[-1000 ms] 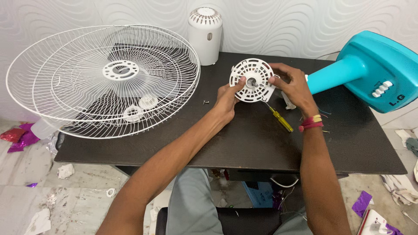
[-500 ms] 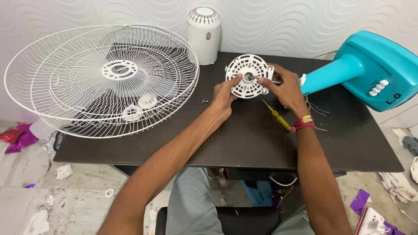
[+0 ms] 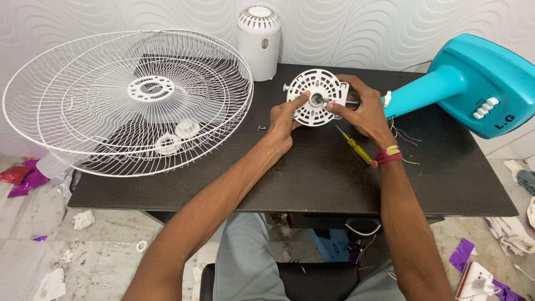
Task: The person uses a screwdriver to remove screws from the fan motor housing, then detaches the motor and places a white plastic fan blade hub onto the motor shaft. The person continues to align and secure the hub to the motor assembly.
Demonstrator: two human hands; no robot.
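Both my hands hold a round white slotted fan motor cover (image 3: 313,91) upright over the dark table (image 3: 312,178). My left hand (image 3: 285,120) grips its lower left rim, thumb on the face. My right hand (image 3: 356,108) wraps the right side, fingers near the metal shaft at its centre. A teal fan stand and base (image 3: 473,89) lies on its side just right of my right hand, with loose coloured wires (image 3: 404,136) trailing from its neck. A yellow-handled screwdriver (image 3: 356,147) lies on the table under my right wrist.
Two white wire fan guards (image 3: 128,95) lie stacked on the table's left half, with two white round nuts (image 3: 177,136) under the mesh. A white cylindrical motor housing (image 3: 259,42) stands at the back by the wall. A small screw (image 3: 262,129) lies near my left hand. Scraps litter the floor.
The motor cover and both hands have shifted slightly left and back on the table; my right hand has closed further around the cover's right side. The guards and stand stay put.
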